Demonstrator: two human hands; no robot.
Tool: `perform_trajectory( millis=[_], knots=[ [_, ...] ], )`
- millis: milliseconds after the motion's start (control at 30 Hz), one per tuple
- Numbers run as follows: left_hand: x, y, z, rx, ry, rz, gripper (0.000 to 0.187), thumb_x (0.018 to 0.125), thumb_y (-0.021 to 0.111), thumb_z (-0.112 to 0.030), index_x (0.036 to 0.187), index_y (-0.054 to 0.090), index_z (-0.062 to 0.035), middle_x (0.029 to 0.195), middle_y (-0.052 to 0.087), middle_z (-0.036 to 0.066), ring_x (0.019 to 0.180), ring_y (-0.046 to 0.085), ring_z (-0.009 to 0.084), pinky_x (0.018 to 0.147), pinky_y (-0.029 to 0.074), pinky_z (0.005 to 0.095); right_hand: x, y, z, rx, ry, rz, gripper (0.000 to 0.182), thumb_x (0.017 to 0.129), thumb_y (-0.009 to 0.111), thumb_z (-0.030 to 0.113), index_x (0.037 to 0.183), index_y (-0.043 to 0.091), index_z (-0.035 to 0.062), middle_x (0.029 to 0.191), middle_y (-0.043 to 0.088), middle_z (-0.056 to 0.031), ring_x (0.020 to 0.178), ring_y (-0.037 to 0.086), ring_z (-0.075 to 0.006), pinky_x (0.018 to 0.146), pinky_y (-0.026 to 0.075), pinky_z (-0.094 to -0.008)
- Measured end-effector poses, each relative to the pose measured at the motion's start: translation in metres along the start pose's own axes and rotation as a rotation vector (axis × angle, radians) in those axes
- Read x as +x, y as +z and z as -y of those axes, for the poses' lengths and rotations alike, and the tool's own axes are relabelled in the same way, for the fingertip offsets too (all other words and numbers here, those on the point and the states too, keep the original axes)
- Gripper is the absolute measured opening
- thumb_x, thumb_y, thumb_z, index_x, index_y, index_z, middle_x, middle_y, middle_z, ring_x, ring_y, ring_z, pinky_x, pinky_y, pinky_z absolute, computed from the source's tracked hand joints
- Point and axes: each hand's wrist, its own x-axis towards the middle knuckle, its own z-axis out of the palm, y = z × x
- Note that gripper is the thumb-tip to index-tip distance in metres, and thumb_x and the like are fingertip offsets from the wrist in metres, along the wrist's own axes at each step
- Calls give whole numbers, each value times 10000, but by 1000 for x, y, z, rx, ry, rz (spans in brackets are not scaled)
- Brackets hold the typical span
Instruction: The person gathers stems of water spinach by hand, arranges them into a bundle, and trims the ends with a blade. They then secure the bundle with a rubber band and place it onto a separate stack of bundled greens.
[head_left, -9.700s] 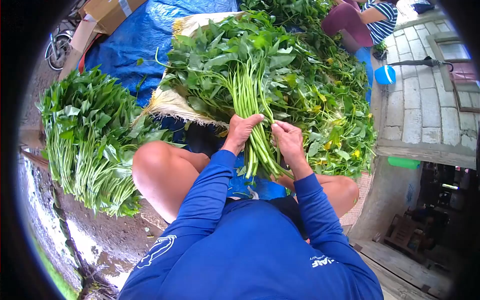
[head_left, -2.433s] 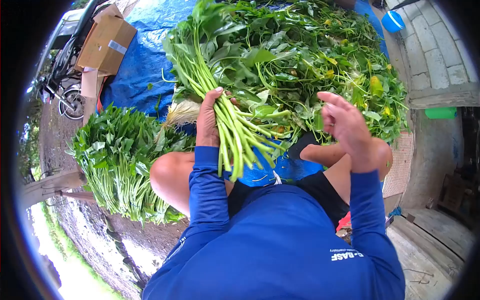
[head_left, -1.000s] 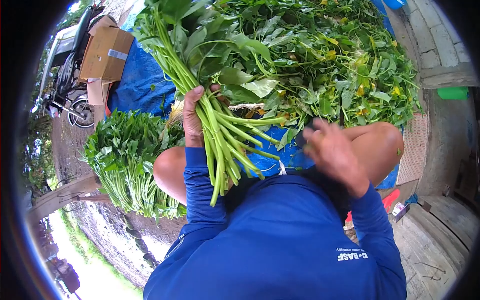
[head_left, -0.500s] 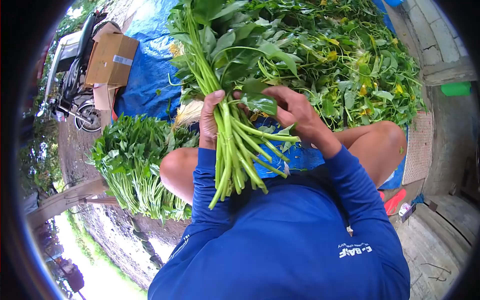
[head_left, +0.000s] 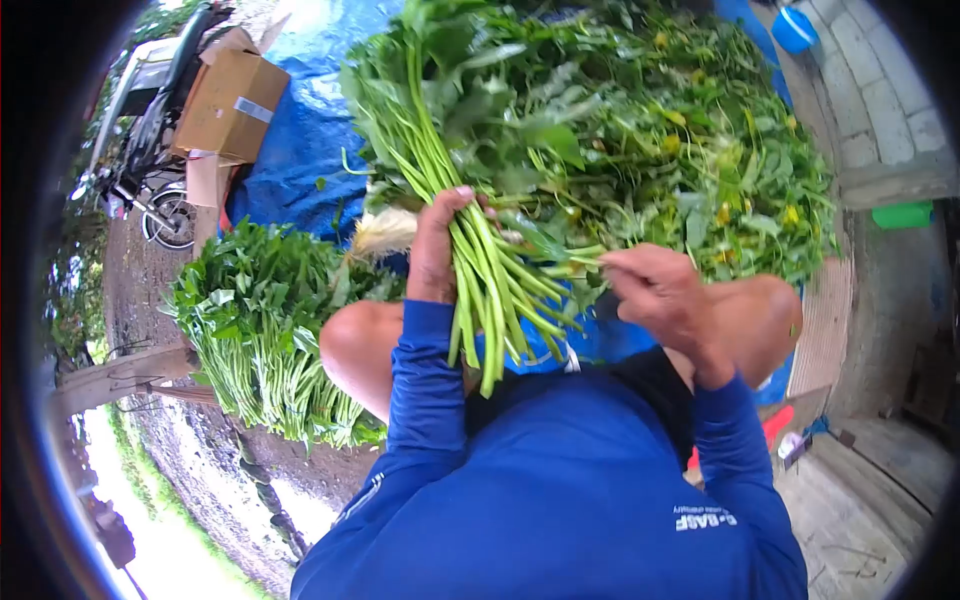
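Note:
My left hand (head_left: 440,240) is wrapped round a bunch of water spinach (head_left: 490,285), thumb on top. Its cut stems fan out toward my lap, and the leaves point away from me. To the right of the bunch, my right hand (head_left: 655,290) is closed in a pinch at the end of a thin green stem (head_left: 585,254) that reaches out from the bunch. Motion blurs this hand a little. Beyond both hands spreads a large heap of loose greens (head_left: 690,150), some leaves yellow.
Tied bundles of greens (head_left: 270,340) stand by my left knee. A pale bundle of fibre strips (head_left: 385,232) lies on the blue tarp (head_left: 290,190). Farther left are a cardboard box (head_left: 232,105) and a motorcycle (head_left: 150,150). A blue pail (head_left: 793,30) sits at the upper right.
My right hand has moved from the bunch out to the right and toward me, drawing a thin stem sideways. My left hand still grips the bunch, now slightly farther right.

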Motion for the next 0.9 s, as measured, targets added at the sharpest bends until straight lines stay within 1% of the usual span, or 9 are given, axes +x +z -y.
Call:
perform_trajectory(
  millis=[33,100,133,200,233,333,500,733,900],
  knots=[
    [-4,4,-3,1,27,-49,278,932,752,-256,1020,701,3,840,733,130,725,744,234,651,657,378,6,-21,-5,3,79,-37,265,927,711,32,1181,780,1,1016,774,-202,929,745,-383,843,593,-422],
    [-13,7,-2,11,71,-68,263,932,750,-246,990,712,8,805,735,122,704,757,232,623,650,363,26,-59,-39,-650,-65,-264,373,943,719,76,1309,736,5,1142,764,-227,1051,730,-409,957,572,-455],
    [-15,8,-1,8,68,-59,259,923,757,-235,1009,714,5,799,732,119,706,760,231,629,654,367,29,-65,-28,-1046,47,-349,458,960,725,131,1400,691,9,1242,737,-245,1131,708,-424,1048,535,-490],
    [-21,13,-1,74,51,-50,256,913,765,-222,1022,706,2,829,732,113,723,766,231,632,658,379,56,-82,-42,-580,-45,-396,489,962,740,162,1421,680,7,1245,736,-246,1100,719,-413,1022,557,-488],
    [-22,17,2,46,79,-50,265,906,764,-212,1047,695,2,879,735,115,744,772,233,631,661,391,68,-75,-13,-181,218,-357,474,953,750,161,1396,697,1,1212,747,-232,1061,733,-391,985,579,-454],
    [-22,20,7,81,51,7,273,901,759,-198,1065,682,6,917,740,123,768,777,238,643,671,395,98,-54,2,-264,-133,-261,259,953,729,103,1177,787,-13,1105,768,-217,992,752,-334,874,607,-398],
    [-24,30,6,146,38,65,316,872,773,-155,1127,661,-6,920,734,107,750,755,229,646,653,382,141,-16,33,-103,-200,-214,181,963,719,115,1069,810,-1,1020,789,-180,938,761,-318,845,605,-394],
    [-17,32,12,301,186,60,321,858,779,-102,1141,665,-2,911,725,78,738,727,190,659,622,351,199,28,38,262,133,-349,259,960,769,212,1068,808,-20,897,802,-140,807,750,-189,785,599,-350],
    [-15,29,12,351,226,64,356,858,789,-50,1189,677,16,973,757,82,781,724,174,718,604,331,220,36,34,650,211,-343,211,967,806,163,1111,792,9,973,799,-37,792,733,-112,643,582,-262]
  ],
)
